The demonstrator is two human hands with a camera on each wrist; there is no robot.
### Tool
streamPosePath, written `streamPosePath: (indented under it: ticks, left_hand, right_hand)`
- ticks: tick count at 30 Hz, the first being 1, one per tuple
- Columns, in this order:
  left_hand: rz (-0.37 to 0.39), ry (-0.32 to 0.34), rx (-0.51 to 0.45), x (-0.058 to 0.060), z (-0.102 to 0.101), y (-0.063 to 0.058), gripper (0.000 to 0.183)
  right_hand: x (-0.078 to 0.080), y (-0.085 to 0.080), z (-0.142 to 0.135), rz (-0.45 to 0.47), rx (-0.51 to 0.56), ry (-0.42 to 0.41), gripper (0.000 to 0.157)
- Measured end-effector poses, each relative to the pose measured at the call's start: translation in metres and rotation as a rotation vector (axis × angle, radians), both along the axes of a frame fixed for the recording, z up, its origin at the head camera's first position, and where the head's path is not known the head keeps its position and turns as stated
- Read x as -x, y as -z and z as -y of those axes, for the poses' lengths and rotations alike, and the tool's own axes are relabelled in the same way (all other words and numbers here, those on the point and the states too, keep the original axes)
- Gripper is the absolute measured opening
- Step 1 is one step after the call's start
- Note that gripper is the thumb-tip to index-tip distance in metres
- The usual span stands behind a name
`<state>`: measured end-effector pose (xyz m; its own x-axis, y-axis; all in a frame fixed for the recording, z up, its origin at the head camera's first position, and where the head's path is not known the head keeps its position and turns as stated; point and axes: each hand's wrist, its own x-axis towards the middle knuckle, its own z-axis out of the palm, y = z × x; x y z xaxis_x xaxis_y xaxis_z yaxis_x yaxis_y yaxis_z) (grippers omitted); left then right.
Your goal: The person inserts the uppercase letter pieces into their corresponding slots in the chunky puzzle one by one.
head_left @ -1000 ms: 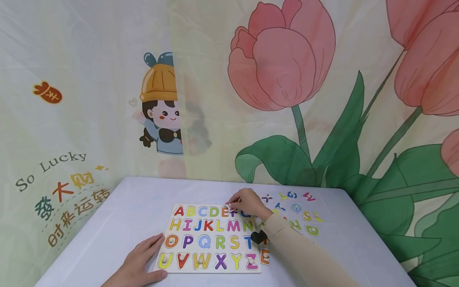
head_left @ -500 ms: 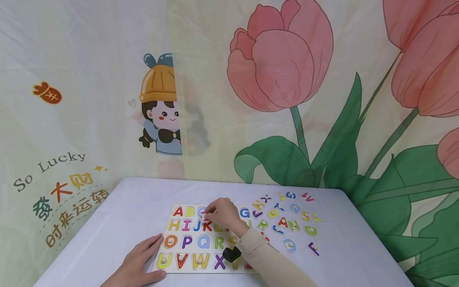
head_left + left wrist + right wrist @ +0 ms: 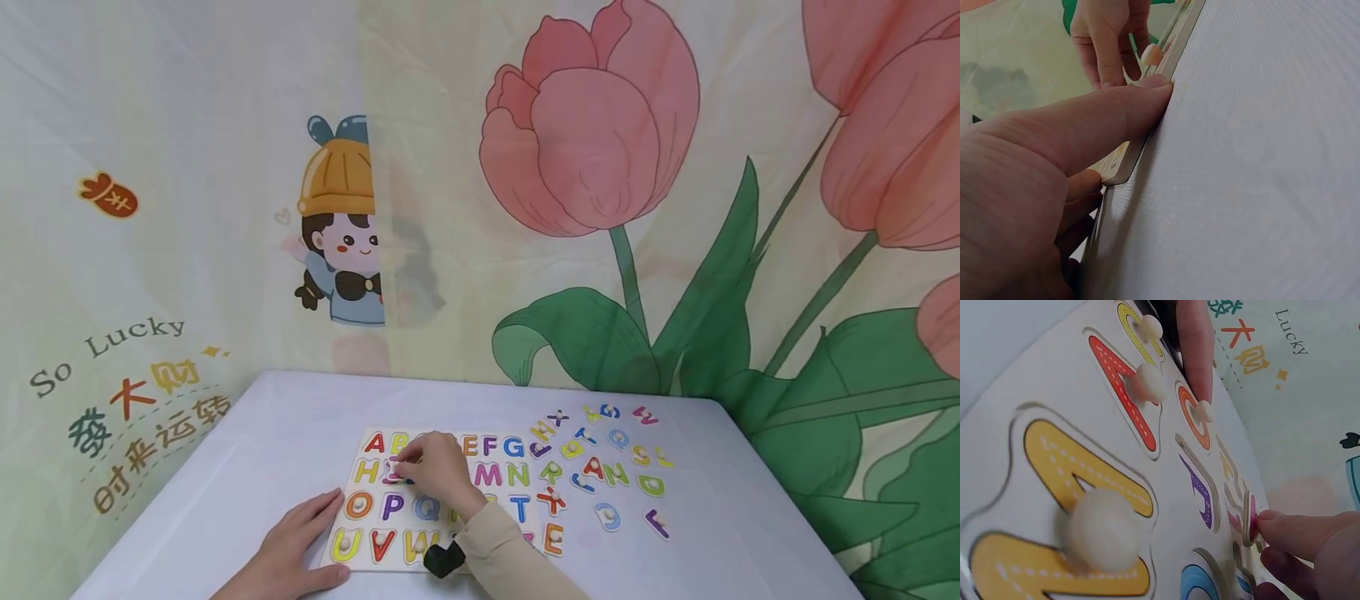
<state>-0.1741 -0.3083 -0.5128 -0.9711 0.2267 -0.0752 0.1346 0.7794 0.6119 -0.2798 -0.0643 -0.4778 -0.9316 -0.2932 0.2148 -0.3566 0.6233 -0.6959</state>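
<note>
A white alphabet puzzle board point(image 3: 367, 526) lies on the table with rows of coloured letters. My left hand point(image 3: 291, 546) rests at its left side, fingers along the edge and thumb point(image 3: 1116, 112) at the near corner. Over the I spot in the second row, my right hand point(image 3: 435, 471) pinches a pink letter piece point(image 3: 1251, 519); it stands tilted, its shape hardly visible. Knobbed pieces sit in the board: an orange O point(image 3: 358, 505), a yellow U point(image 3: 346, 546), a red V point(image 3: 382, 546) and a yellow W point(image 3: 1054, 469). My right hand covers part of the upper rows.
Right of the board several loose letter pieces lie scattered, among them an orange E point(image 3: 553, 540), a purple F point(image 3: 657, 524) and a red X point(image 3: 551, 501). A printed curtain point(image 3: 442, 350) hangs behind the white table point(image 3: 300, 433).
Carrying the pink piece, my right hand has moved left across the board from the E and F letters to the I spot. My left hand has stayed put.
</note>
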Motion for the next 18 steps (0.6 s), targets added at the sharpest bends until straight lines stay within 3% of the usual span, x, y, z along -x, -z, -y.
streamPosePath:
  ticks: [9,18]
  left_hand:
    - [-0.057,0.041,0.024,0.0,0.002,-0.001,0.103]
    - [-0.064,0.028,0.033,0.0,0.0,0.001,0.105]
  right_hand:
    - [-0.002,0.018,0.011,0.036,0.114,0.106,0.004]
    - [-0.007,0.023,0.012,0.015,0.166,0.112,0.006]
